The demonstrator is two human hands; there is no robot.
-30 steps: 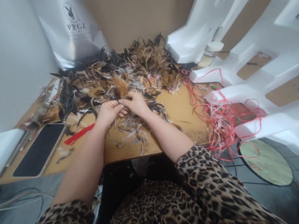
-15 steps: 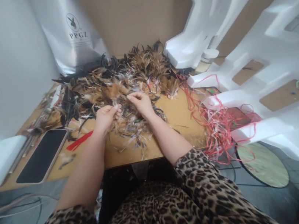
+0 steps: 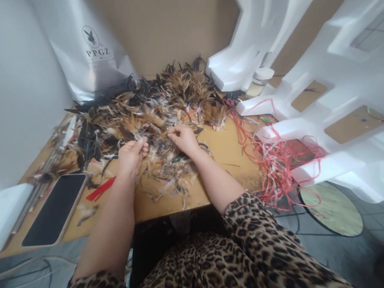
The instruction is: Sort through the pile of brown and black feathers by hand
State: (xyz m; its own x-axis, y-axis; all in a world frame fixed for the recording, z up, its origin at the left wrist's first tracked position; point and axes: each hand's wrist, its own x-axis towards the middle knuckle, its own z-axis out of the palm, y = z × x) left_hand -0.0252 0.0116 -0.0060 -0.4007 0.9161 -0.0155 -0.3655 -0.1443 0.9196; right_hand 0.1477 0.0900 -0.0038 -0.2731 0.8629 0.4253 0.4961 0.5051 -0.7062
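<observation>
My left hand (image 3: 131,158) is closed in a pinch on the pale lower end of a small bunch of brown feathers (image 3: 131,125), whose tips point away from me. To the right of it, my right hand (image 3: 186,142) has thumb and forefinger pressed together at the tip. A thin brown feather seems to be between those fingers, but blur hides the detail. Between and below my hands lie loose, fluffy feathers (image 3: 169,168) on the yellowish tabletop (image 3: 227,151). Beyond them spreads a heap of brown and black feathers (image 3: 186,87), partly in bundles with reddish-white bases.
Left of my forearm are a red strip (image 3: 101,190), a phone (image 3: 56,210) and a white box (image 3: 4,218). A silvery bag (image 3: 101,71) stands behind. Tangled pink strings (image 3: 279,165) hang over the right edge beside white foam packing (image 3: 303,123); a small jar (image 3: 261,77) stands there.
My fingertips have drawn a little apart, the right hand shifting right. The feather bunch stays with my left hand. The whole view has shifted slightly.
</observation>
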